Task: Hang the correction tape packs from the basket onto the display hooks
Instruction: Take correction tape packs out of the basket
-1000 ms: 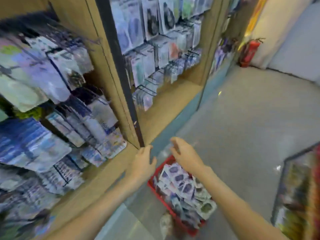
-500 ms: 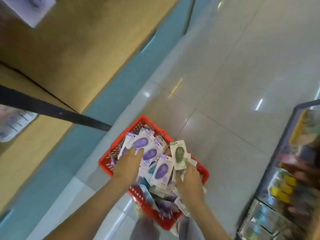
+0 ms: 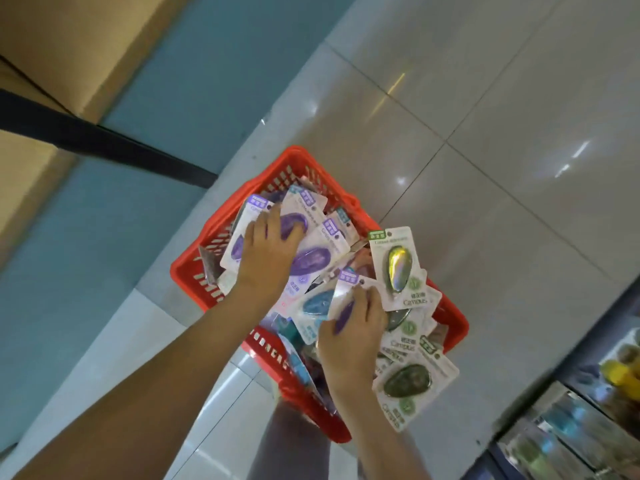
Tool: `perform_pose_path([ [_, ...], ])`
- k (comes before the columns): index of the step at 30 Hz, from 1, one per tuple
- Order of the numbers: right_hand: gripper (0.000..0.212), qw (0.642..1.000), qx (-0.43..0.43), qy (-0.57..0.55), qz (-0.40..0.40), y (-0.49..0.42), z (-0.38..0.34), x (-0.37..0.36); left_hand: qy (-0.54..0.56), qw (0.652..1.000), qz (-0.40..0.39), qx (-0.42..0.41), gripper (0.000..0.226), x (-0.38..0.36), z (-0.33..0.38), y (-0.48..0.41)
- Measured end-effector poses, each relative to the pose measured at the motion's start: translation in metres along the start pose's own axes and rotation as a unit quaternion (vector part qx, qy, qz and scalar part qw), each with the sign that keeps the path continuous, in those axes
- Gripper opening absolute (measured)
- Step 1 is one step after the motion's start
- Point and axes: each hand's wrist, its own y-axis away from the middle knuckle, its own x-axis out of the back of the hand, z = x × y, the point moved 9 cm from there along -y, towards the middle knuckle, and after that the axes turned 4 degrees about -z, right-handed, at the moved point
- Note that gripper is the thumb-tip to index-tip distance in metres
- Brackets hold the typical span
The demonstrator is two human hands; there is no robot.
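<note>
A red basket [image 3: 194,271] stands on the tiled floor, filled with several correction tape packs. My left hand [image 3: 266,254] lies on the purple packs [image 3: 311,261] at the basket's far left, fingers curled over one blister and thumb on a neighbouring pack. My right hand [image 3: 353,334] grips a purple pack [image 3: 346,292] at the basket's near right. A green pack [image 3: 394,265] stands tilted up against its fingertips. More green packs [image 3: 408,379] lie over the right rim. No display hooks are in view.
The wooden shelf base [image 3: 52,46] with a black strip [image 3: 104,140] and a teal plinth [image 3: 156,98] runs along the left. Another display with goods [image 3: 588,427] sits at the lower right. Glossy grey floor tiles [image 3: 485,133] stretch beyond the basket.
The view dropped from the hook display to the basket. Both hands went down into it and took hold of packs. The green pack now stands higher by my right hand.
</note>
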Motion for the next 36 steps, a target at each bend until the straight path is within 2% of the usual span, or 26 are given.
perform_pose_path([
  [1,0.074,1.0,0.001,-0.011,-0.005,0.004,-0.002,0.004,0.009,1.0,-0.026,0.002,0.085,-0.006,-0.007,0.0],
  [3,0.076,0.999,0.014,-0.022,-0.026,0.013,-0.013,0.014,0.029,0.999,-0.031,0.03,0.095,-0.001,-0.021,0.002],
  [5,0.079,0.998,0.043,-0.029,-0.041,0.022,-0.024,0.021,0.029,0.997,-0.032,0.063,0.088,0.018,-0.029,0.009],
  [7,0.082,0.996,0.06,-0.041,-0.05,0.029,-0.03,0.026,0.075,0.989,-0.061,0.108,0.078,0.023,-0.034,0.022],
  [9,0.084,0.995,0.056,-0.051,-0.058,0.035,-0.033,0.032,0.164,0.973,-0.081,0.143,0.068,0.021,-0.042,0.04],
  [15,0.082,0.993,0.085,-0.069,-0.039,0.065,-0.072,0.077,0.371,0.913,-0.037,0.167,0.056,0.072,-0.063,0.106],
  [18,0.083,0.99,0.107,-0.082,-0.027,0.088,-0.107,0.115,0.502,0.852,-0.016,0.151,0.048,0.119,-0.071,0.147],
  [20,0.084,0.986,0.129,-0.102,-0.029,0.107,-0.139,0.144,0.619,0.775,-0.028,0.123,0.041,0.153,-0.067,0.176],
  [22,0.081,0.975,0.193,-0.11,-0.018,0.132,-0.179,0.176,0.716,0.691,-0.025,0.093,0.049,0.194,-0.062,0.21],
  [23,0.078,0.966,0.232,-0.115,-0.012,0.148,-0.2,0.191,0.737,0.67,-0.011,0.088,0.057,0.214,-0.062,0.227],
  [26,0.066,0.931,0.345,-0.119,0.0,0.203,-0.256,0.229,0.776,0.625,0.046,0.069,0.082,0.268,-0.066,0.281],
  [28,0.065,0.914,0.391,-0.108,-0.008,0.242,-0.284,0.242,0.803,0.586,0.076,0.08,0.087,0.293,-0.077,0.326],
  [30,0.067,0.895,0.434,-0.103,-0.021,0.285,-0.308,0.251,0.827,0.549,0.096,0.069,0.072,0.318,-0.084,0.379],
  [33,0.071,0.857,0.508,-0.077,-0.047,0.37,-0.342,0.261,0.857,0.493,0.144,0.047,0.039,0.355,-0.089,0.475],
  [35,0.073,0.83,0.55,-0.067,-0.07,0.432,-0.362,0.264,0.852,0.482,0.199,0.046,0.031,0.375,-0.096,0.541],
  [36,0.074,0.813,0.573,-0.063,-0.073,0.464,-0.373,0.266,0.839,0.49,0.231,0.053,0.031,0.385,-0.103,0.573],
])
